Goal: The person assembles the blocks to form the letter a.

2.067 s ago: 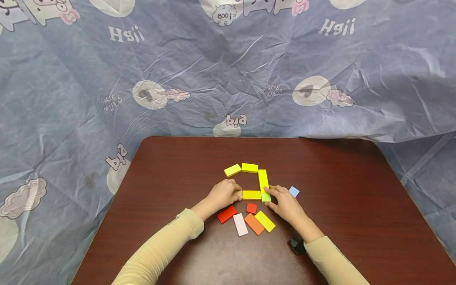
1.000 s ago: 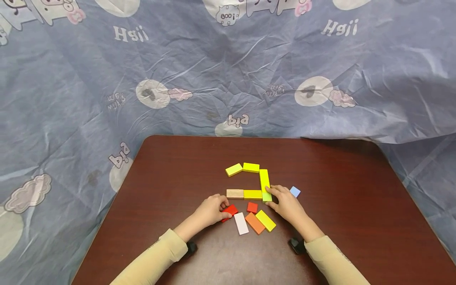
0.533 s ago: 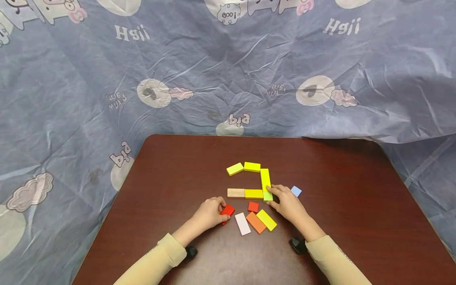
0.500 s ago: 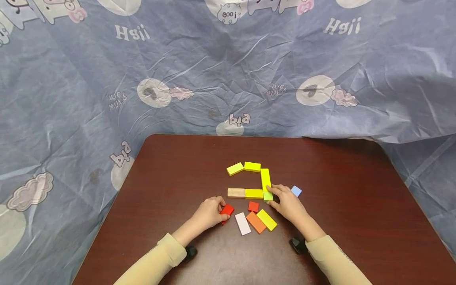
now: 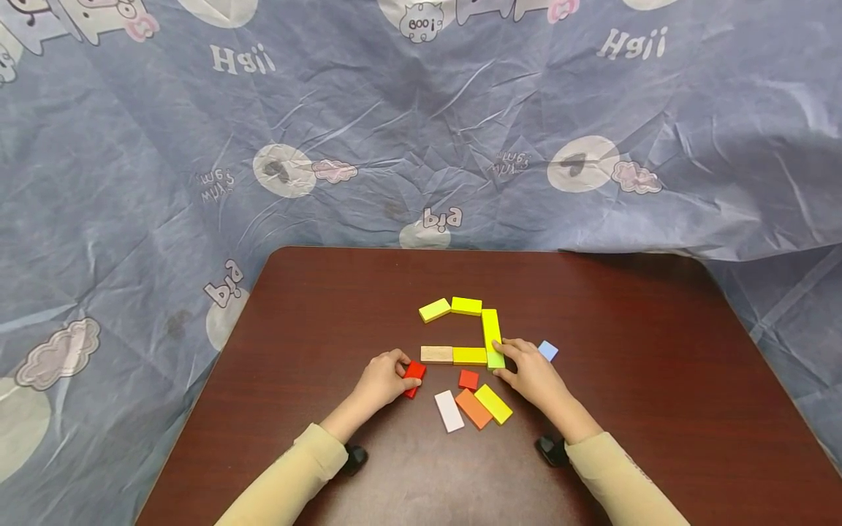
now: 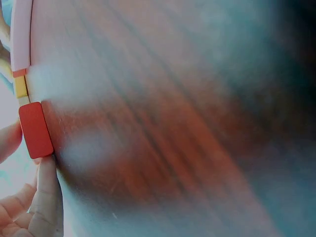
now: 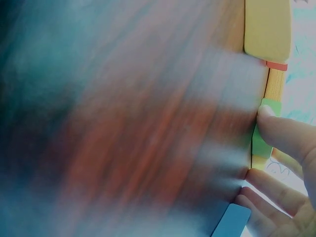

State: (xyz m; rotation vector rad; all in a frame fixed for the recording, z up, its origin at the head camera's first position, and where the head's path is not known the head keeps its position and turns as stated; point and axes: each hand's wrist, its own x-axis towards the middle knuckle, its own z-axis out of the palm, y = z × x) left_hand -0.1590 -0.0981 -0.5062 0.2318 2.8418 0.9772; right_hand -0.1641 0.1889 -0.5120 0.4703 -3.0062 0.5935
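Observation:
My left hand (image 5: 381, 381) pinches a red block (image 5: 415, 370) between thumb and fingers, left of the plain wooden block (image 5: 436, 355); the left wrist view shows the red block (image 6: 35, 131) end-on at the fingertips. My right hand (image 5: 531, 369) holds a green block (image 5: 495, 360), thumb at its near end and index finger at the yellow block (image 5: 490, 326) behind it. In the right wrist view the thumb lies against the green block (image 7: 259, 143). A yellow block (image 5: 469, 356) joins the wooden one to the green one. Two more yellow blocks, one paler (image 5: 435, 310), line the far side.
Nearer me lie a small red block (image 5: 468, 379), a white block (image 5: 449, 411), an orange block (image 5: 473, 409) and a yellow block (image 5: 493, 404). A blue block (image 5: 548, 351) lies beside my right hand. A patterned cloth (image 5: 421, 131) hangs behind the table (image 5: 342, 292).
My left hand has let go of the wooden block, taken hold of the red block and turned it more upright, moving it away from me. My right hand stays in place.

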